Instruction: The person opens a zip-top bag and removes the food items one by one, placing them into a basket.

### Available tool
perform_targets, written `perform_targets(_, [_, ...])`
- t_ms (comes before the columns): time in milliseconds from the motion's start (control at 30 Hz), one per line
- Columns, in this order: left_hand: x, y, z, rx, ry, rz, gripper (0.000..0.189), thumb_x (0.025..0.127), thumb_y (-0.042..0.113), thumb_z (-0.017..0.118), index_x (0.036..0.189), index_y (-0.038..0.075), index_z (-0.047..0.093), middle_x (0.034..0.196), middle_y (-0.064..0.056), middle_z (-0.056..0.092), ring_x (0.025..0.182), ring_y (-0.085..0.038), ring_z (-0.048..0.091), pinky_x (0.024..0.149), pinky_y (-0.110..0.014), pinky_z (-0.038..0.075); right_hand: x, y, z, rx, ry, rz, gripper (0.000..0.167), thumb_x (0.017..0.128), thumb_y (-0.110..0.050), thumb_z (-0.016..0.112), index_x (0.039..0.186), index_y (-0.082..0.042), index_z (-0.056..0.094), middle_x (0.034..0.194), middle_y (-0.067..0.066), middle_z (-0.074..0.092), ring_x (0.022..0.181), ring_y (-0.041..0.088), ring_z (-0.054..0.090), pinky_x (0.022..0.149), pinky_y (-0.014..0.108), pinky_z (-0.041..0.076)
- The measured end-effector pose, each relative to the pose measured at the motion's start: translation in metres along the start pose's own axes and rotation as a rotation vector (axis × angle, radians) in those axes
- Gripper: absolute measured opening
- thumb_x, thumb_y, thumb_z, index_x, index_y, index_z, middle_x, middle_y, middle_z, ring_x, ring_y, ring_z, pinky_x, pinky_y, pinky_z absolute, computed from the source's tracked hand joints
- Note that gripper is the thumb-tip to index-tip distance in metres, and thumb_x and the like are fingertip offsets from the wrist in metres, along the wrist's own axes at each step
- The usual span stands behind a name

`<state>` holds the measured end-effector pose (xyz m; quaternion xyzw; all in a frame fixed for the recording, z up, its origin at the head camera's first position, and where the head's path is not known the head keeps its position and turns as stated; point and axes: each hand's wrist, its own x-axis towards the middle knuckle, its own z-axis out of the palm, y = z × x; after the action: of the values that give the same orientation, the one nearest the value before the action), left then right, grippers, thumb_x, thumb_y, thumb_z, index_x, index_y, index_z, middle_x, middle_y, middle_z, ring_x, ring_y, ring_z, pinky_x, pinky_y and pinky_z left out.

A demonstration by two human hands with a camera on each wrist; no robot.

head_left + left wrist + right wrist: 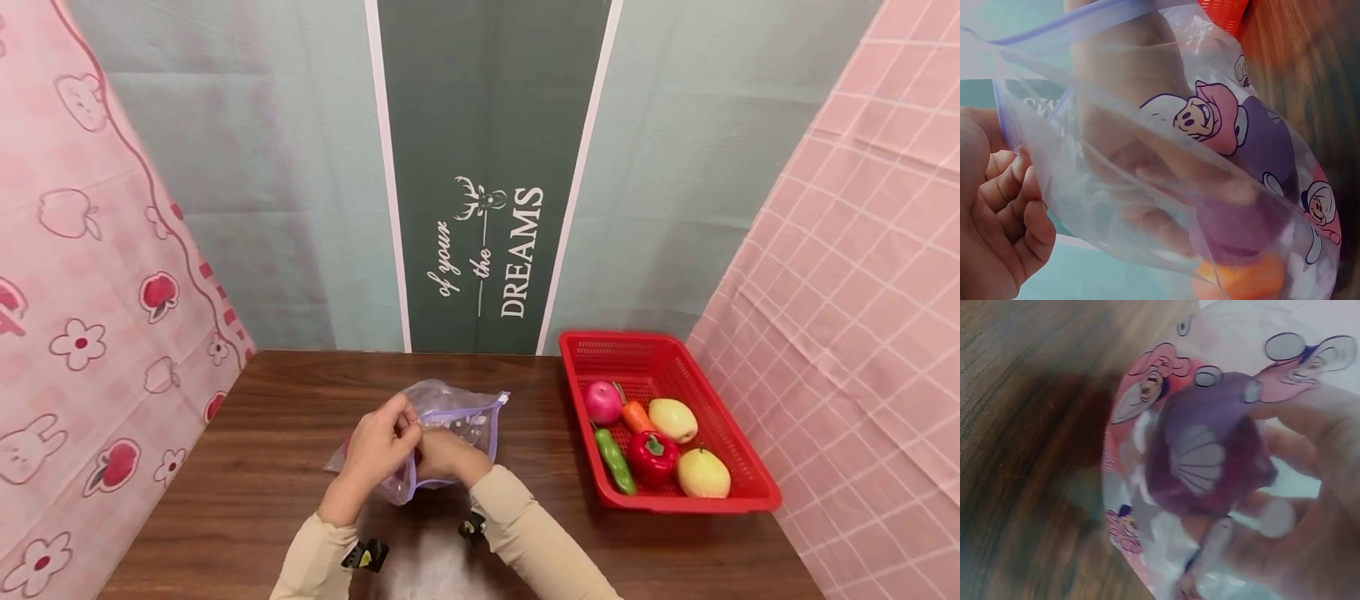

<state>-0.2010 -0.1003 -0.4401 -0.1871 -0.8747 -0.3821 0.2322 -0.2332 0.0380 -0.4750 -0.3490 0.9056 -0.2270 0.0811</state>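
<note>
A clear zip bag [438, 394] with a lilac rim and cartoon print lies on the table, its mouth held apart. My left hand [380, 444] pinches the rim between thumb and fingers on the left side. The right hand [441, 456] reaches through the mouth into the bag. Seen through the film in the right wrist view, its fingers curl round a purple, round, onion-like vegetable [1222, 465] with a pointed end. Below that vegetable, an orange piece [1250, 275] shows in the left wrist view. Something red [1179, 384] lies behind the printed film.
To the right stands a red plastic basket [738, 446]. It holds a pink onion-like piece [602, 403], a carrot [637, 417], a green pepper [614, 461], a red bell pepper [651, 458] and two pale yellow pears [703, 473]. Curtains hang around the wooden table [285, 400].
</note>
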Motion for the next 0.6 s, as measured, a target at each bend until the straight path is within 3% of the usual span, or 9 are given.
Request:
perform_targets(133, [-0.002,-0.002,-0.002,0.005,0.005,-0.002,0.008,0.069,0.012,0.057,0.074,0.017,0.053,0.06,0.017,0.043,0.051,-0.002,0.042,0.047,-0.023,0.036,-0.01,0.003,-0.003,0.011,0.089,-0.058,0.047,0.062,-0.019,0.083,0.102,-0.013,0.06,0.083,-0.005,0.058,0.073,0.007,0.051,0.067,0.021,0.042])
perform_targets(267, [-0.002,-0.001,-0.003,0.009,0.013,-0.008,0.008,0.069,0.012,0.057,0.073,0.017,0.053,0.06,0.017,0.044,0.052,-0.002,0.043,0.047,-0.023,0.036,-0.02,0.005,-0.009,-0.043,0.149,-0.097,0.046,0.061,-0.019,0.082,0.102,-0.015,0.063,0.086,-0.005,0.062,0.075,0.008,0.053,0.068,0.021,0.043])
perform_targets(367, [-0.002,0.0,-0.004,0.012,0.009,-0.016,0.007,0.07,0.013,0.057,0.073,0.017,0.053,0.06,0.016,0.044,0.052,-0.003,0.043,0.047,-0.023,0.036,-0.028,0.004,-0.016,-0.073,0.163,-0.108,0.042,0.062,-0.021,0.081,0.101,-0.015,0.066,0.088,-0.004,0.064,0.078,0.01,0.056,0.07,0.022,0.044])
perform_targets(600, [-0.002,0.001,-0.004,0.019,-0.004,-0.022,0.007,0.069,0.013,0.057,0.074,0.015,0.053,0.059,0.015,0.044,0.051,-0.003,0.043,0.047,-0.024,0.036,-0.052,0.003,-0.029,-0.091,0.157,-0.115,0.052,0.062,-0.021,0.08,0.112,-0.017,0.065,0.104,0.002,0.058,0.094,0.017,0.052,0.08,0.028,0.043])
